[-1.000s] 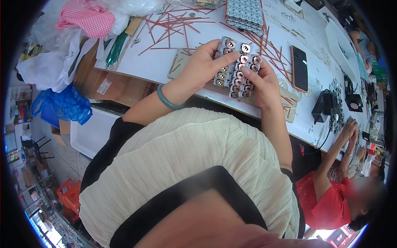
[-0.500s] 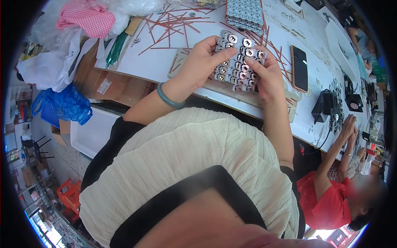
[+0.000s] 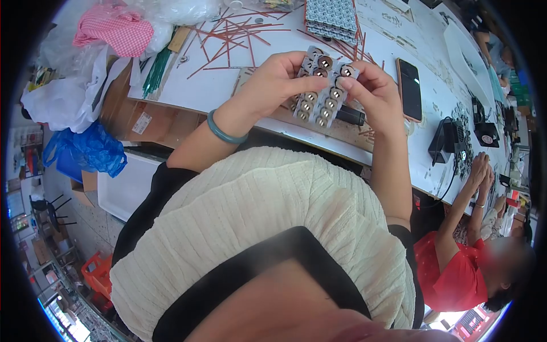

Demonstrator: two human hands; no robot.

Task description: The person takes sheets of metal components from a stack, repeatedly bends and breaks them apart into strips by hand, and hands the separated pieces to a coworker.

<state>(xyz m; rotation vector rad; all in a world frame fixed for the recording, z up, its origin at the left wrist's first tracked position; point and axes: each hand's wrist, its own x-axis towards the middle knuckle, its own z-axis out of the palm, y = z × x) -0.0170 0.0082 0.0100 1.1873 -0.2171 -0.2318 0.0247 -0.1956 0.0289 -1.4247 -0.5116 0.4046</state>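
Note:
Between both hands, over the table's front edge, is a grey panel [image 3: 329, 105] carrying rows of round metal discs. It shows as two strips side by side at an angle, a gap between them at the top. My left hand [image 3: 276, 82] is closed on the left strip, thumb across its front. The right strip is pinched by my right hand [image 3: 373, 94], thumb on the face and fingers behind. Whether the strips are still joined I cannot tell. A black cylindrical object [image 3: 350, 115] lies just below the panel, by my right hand.
Thin red-brown sticks [image 3: 233, 43] are scattered on the white table. A stack of similar grey panels [image 3: 330, 20] stands at the back. A phone [image 3: 409, 88] and a black device with a cord [image 3: 446, 139] lie to the right. A person in red [image 3: 456, 268] works farther right.
The panel has turned and angled in my hands, now showing two strips where several rows faced me. My right hand has shifted slightly right, and the black object has come into sight.

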